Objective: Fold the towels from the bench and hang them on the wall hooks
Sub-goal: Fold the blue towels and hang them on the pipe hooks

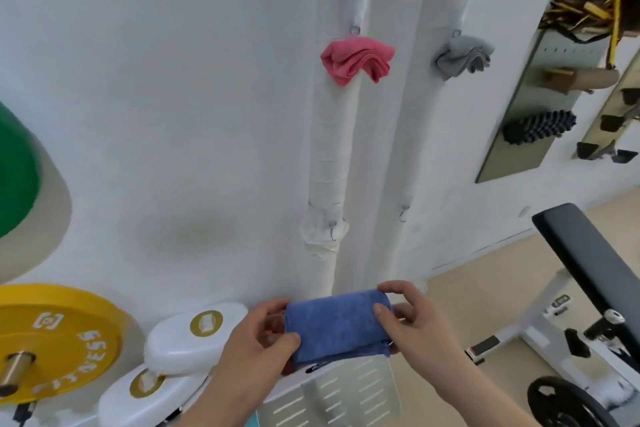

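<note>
Blue towel [337, 324], folded into a thick rectangle, held in the air low in the view, just in front of the white wall [173, 80] and above a white slotted panel [332, 392]. Left hand [256, 336] pinches the towel's left edge: thumb pressed on the near face by the lower corner, fingers curled behind. Right hand [412, 319] pinches the right edge the same way, thumb on the near face, fingers wrapped over the far side. Towel roughly level; stacked layers show along its lower right corner. Two white wrapped pipes [329, 149] run up the wall directly behind it. High on the wall, pink towel [356, 59] hangs bunched from a small hook [355, 29] on the left pipe; grey towel [462, 55] hangs bunched from a second hook [456, 33] to its right. Two lower hooks [333, 230] on the pipes carry nothing, well above the blue towel. Left side: yellow weight plate [59, 336] on a bar end, part of a green plate [17, 166] above it, two white oval pads [197, 333] stacked near the left hand. Right side: black padded backrest [595, 253] on a white frame over a pale wooden floor [467, 295], black weight plate [568, 402] below it, and a tall panel on the wall holding a black ridged roller [540, 126].
</note>
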`<state>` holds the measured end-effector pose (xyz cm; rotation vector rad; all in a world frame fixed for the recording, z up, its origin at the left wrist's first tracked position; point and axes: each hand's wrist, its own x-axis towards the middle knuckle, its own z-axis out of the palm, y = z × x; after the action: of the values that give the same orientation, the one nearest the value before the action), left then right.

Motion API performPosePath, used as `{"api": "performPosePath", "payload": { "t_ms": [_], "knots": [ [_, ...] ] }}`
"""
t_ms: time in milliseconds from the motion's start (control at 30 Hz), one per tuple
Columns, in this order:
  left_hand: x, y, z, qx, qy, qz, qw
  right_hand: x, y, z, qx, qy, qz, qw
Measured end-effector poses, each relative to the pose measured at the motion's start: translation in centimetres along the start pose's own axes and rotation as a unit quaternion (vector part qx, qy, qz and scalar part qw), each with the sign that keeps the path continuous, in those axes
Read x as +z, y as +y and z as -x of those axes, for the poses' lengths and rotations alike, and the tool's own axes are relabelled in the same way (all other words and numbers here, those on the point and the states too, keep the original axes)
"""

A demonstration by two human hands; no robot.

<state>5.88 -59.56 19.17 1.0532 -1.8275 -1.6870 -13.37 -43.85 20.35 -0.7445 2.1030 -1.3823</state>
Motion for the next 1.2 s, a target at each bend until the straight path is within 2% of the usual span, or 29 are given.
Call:
{"api": "performPosePath", "payload": {
  "t_ms": [300, 467, 667, 967, 1200],
  "knots": [
    [3.0, 1.1, -20.4, -0.018, -0.009, -0.022, 1.0, 0.7, 0.1, -17.5, 0.039, 0.013, 0.022, 0.999],
    [5.6, 1.6, -28.6, -0.054, -0.022, -0.035, 0.998, 0.2, 0.6, -24.9, 0.065, 0.036, 0.044, 0.996],
    [8.4, 0.4, -34.3, -0.088, 0.001, -0.037, 0.995, -0.1, 1.8, -31.9, 0.065, 0.011, 0.056, 0.996],
    [11.1, -3.3, -38.0, -0.13, 0.063, -0.04, 0.989, 1.3, 6.7, -38.9, 0.036, -0.046, 0.066, 0.996],
    [11.5, -6.6, -39.6, -0.154, 0.071, -0.037, 0.985, 3.2, 10.4, -42.3, 0.046, -0.084, 0.146, 0.985]
  ]
}}
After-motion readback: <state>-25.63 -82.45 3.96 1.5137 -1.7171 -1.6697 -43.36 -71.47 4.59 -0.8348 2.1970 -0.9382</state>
